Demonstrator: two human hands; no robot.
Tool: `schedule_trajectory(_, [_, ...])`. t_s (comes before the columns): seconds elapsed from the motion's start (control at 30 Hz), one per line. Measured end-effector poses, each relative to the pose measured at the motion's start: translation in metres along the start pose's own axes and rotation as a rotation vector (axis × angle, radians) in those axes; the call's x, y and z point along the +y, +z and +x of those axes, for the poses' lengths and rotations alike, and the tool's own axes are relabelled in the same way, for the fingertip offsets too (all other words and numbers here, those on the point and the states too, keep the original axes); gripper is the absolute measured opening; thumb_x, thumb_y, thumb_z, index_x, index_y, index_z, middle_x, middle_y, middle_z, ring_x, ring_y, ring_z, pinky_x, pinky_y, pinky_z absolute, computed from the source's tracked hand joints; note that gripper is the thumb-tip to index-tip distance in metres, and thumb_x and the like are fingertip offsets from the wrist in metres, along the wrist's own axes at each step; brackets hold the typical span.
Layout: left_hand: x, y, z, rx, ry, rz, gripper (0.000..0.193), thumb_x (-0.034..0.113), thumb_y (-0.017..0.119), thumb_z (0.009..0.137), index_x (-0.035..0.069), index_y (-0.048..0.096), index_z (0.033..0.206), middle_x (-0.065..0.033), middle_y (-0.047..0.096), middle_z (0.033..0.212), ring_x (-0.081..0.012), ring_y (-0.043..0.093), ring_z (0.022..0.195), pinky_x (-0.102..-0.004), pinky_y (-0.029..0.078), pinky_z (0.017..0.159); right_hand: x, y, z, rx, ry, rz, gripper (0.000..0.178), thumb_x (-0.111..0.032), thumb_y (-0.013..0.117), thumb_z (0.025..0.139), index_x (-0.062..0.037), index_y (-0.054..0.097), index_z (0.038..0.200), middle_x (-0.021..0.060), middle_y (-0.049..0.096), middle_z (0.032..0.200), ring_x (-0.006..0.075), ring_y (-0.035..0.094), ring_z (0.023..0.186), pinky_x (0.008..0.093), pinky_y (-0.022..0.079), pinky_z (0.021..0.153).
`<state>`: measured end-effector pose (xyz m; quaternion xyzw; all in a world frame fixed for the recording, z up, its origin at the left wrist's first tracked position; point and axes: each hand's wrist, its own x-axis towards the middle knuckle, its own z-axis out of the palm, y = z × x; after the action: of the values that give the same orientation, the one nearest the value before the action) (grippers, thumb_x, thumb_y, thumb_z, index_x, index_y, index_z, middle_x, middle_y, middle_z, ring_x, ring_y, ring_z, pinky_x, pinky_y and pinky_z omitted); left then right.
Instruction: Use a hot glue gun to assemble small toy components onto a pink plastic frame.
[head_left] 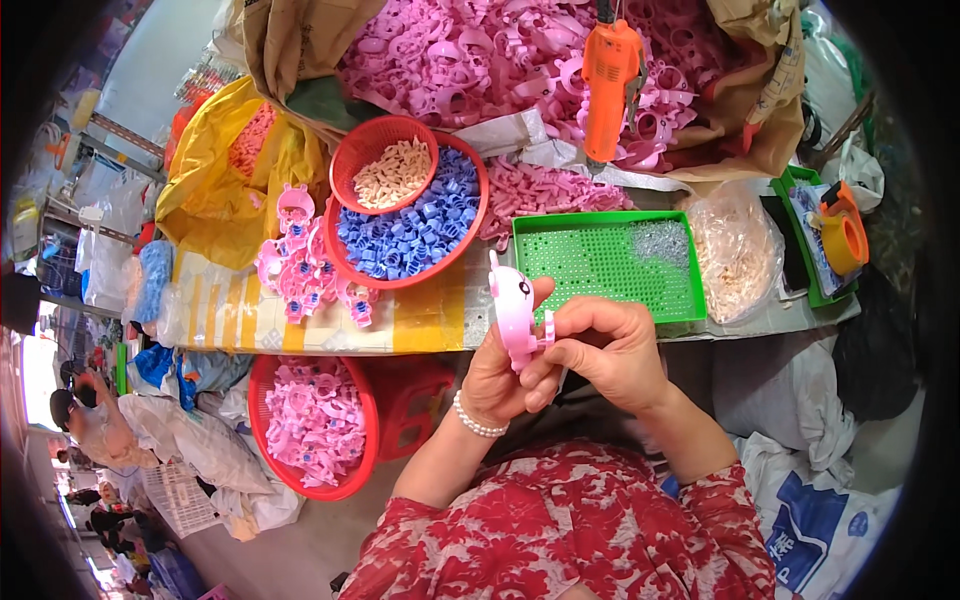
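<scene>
In front of my chest, my left hand (490,385) is closed round a pink plastic animal-shaped toy part (514,308) with a black eye on it. The part stands upright between thumb and fingers. My right hand (620,355) pinches a small pink piece (547,328) against the inner side of the toy part. How the two pieces join is hidden by my fingers. Just beyond the hands lies a green perforated tray (570,270), with small metal screws (662,243) heaped at its far right.
A red basket (478,235) of blue clips carries a smaller red bowl (338,165) of cream pieces. Pink assemblies (310,255) lie left of it. A big sack (775,110) of pink parts stands behind, an orange electric screwdriver (610,90) hanging before it. Another red basket (372,440) sits lower left.
</scene>
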<state>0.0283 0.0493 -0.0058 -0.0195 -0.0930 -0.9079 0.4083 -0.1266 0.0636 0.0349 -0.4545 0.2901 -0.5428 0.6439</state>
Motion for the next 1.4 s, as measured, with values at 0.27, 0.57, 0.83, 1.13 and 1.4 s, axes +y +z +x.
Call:
schedule_trajectory(0.27, [0.002,0.008,-0.002,0.011,0.047,0.205,0.054,0.036,0.052,0.093,0.013,0.035,0.139,-0.0063,0.052,0.070,-0.0171,0.050,0.046,-0.0262,0.045,0.040,-0.002,0.005,0.001,-0.011,-0.042,0.138,0.006,0.003,0.062,0.085,0.0060,0.058,0.087,0.0147,0.061,0.086,0.0241,0.067,0.071,0.0329,0.058,0.060])
schedule_trajectory(0.57, [0.003,0.017,-0.001,0.132,0.051,0.225,0.054,0.036,0.053,0.093,0.011,0.037,0.137,-0.0029,0.050,0.069,-0.0108,0.045,0.046,-0.0216,0.040,0.039,0.007,0.000,-0.002,0.033,-0.031,0.018,0.010,0.003,0.063,0.085,0.0025,0.054,0.080,0.0065,0.058,0.082,0.0120,0.062,0.071,0.0235,0.051,0.064])
schedule_trajectory(0.83, [0.007,0.009,0.000,0.087,0.014,0.212,0.052,0.039,0.050,0.094,0.008,0.038,0.135,-0.0033,0.052,0.072,-0.0103,0.045,0.048,-0.0212,0.038,0.038,0.007,-0.003,0.002,-0.023,-0.199,-0.206,0.010,-0.004,0.065,0.086,0.0012,0.057,0.088,0.0064,0.057,0.087,0.0125,0.055,0.078,0.0248,0.045,0.072])
schedule_trajectory(1.13, [-0.008,-0.007,0.000,0.253,0.310,0.624,0.043,0.030,0.047,0.097,0.007,0.041,0.133,-0.0049,0.055,0.114,-0.0163,0.057,0.094,-0.0300,0.049,0.075,0.008,-0.003,0.008,0.153,-0.095,-0.166,0.006,-0.002,0.067,0.084,0.0019,0.062,0.083,0.0037,0.060,0.082,0.0085,0.057,0.070,0.0216,0.047,0.063])
schedule_trajectory(1.4, [-0.006,-0.011,0.004,0.273,0.467,0.737,0.043,0.028,0.049,0.097,0.008,0.038,0.133,-0.0147,0.052,0.126,-0.0228,0.052,0.115,-0.0370,0.044,0.094,0.028,0.000,0.016,0.266,-0.095,-0.270,0.010,-0.003,0.067,0.084,0.0005,0.061,0.076,0.0000,0.060,0.072,0.0051,0.053,0.063,0.0206,0.042,0.055])
